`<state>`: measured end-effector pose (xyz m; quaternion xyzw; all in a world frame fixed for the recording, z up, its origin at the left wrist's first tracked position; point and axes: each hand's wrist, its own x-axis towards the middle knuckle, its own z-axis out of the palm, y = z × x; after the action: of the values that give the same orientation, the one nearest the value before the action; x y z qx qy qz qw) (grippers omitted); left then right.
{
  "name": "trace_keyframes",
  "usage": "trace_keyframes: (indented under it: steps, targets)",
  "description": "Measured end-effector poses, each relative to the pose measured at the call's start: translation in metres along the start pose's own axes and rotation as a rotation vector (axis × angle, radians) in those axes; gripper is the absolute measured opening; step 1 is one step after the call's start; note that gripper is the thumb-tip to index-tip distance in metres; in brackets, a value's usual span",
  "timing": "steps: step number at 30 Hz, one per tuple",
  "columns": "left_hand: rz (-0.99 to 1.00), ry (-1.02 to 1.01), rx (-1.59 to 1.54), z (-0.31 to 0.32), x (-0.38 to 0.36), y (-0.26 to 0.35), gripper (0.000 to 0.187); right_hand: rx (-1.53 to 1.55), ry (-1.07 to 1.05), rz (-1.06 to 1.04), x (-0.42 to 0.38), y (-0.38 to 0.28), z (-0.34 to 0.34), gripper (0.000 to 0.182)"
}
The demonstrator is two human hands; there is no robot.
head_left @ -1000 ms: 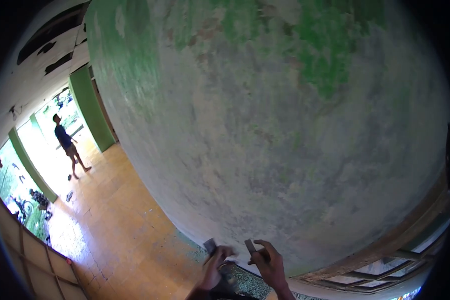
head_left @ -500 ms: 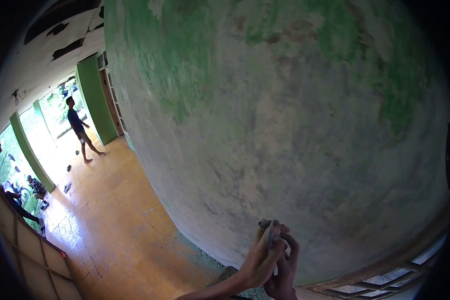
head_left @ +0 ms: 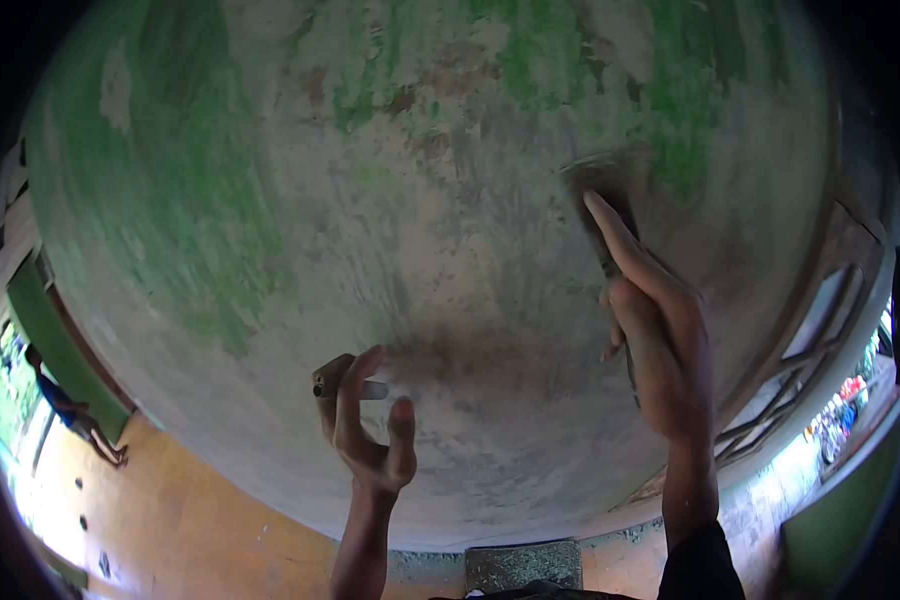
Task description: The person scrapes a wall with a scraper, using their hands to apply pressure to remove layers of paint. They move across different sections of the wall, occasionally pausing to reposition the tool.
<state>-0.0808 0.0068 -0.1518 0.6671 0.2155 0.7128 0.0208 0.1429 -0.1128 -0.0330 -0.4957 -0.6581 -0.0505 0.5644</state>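
A green-and-grey wall [head_left: 450, 250] with patchy, worn paint fills most of the view. My right hand [head_left: 665, 360] grips a flat scraper [head_left: 602, 190], its wide blade up against the wall and my index finger stretched along it. Most of the handle is hidden in the hand. Lower and to the left, my left hand [head_left: 370, 430] is held before the wall with a short grey cylindrical piece [head_left: 373, 390] between its curled fingers, thumb apart. What that piece is, I cannot make out.
A person [head_left: 70, 405] stands at far left on the orange tiled floor [head_left: 200, 500]. Below the wall is a dark speckled block [head_left: 523, 566]. A wood-framed window [head_left: 795, 370] borders the wall on the right. Debris lines the wall's foot.
My hands were together low at the wall; now they are apart, the right one raised with the scraper against the wall. The view has turned right to face the wall.
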Motion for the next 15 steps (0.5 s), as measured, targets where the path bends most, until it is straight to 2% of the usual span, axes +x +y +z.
trace_keyframes:
  steps: [2,5,9,11,15]
  targets:
    - [0.021,0.004,0.029,-0.009,0.001,-0.009,0.050,-0.252,0.081,-0.080,0.014,-0.012,0.014,0.054]
    - [0.108,0.008,0.061,-0.014,-0.002,-0.012,0.041,-0.361,0.102,-0.158,0.024,-0.017,0.010,0.058]
    - [0.157,0.077,0.022,-0.007,-0.009,-0.048,0.036,-0.547,0.154,-0.066,0.033,-0.037,0.004,0.065]
    - [0.229,0.181,-0.009,-0.005,-0.010,-0.065,0.032,-0.455,0.039,0.079,0.030,-0.047,0.008,0.069]
    - [0.285,0.257,-0.073,0.004,-0.012,-0.067,0.030,-0.619,0.083,0.030,0.036,-0.048,0.001,0.072]
